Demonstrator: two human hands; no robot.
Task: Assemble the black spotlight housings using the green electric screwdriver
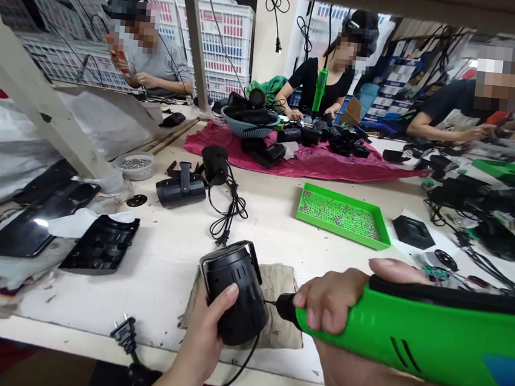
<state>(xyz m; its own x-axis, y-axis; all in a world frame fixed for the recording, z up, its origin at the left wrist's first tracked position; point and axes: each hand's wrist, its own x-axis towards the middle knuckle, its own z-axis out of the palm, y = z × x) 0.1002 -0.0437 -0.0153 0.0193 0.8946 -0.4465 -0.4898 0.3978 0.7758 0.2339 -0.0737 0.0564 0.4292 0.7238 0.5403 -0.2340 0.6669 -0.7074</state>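
Note:
My left hand (210, 328) is closed around a black cylindrical lamp housing (240, 282), thumb across its side. The housing is tilted over a brown cloth (287, 329), with a metal bracket at its upper end and a cable hanging below. In my right hand (333, 303) is a green electric screwdriver (417, 336), held level. Its thin bit points left and reaches the housing's right side; whether it sits in a screw I cannot tell. A power plug (124, 332) juts up at the table's front edge.
A green tray of screws (344, 216) lies ahead, right of centre. Finished-looking black lamps (181, 190), a tub of screws (137, 165) and a half shell (101, 245) lie left. Black parts and wires (485, 233) crowd the right. Several people work across the table beyond a blue basket (249, 127).

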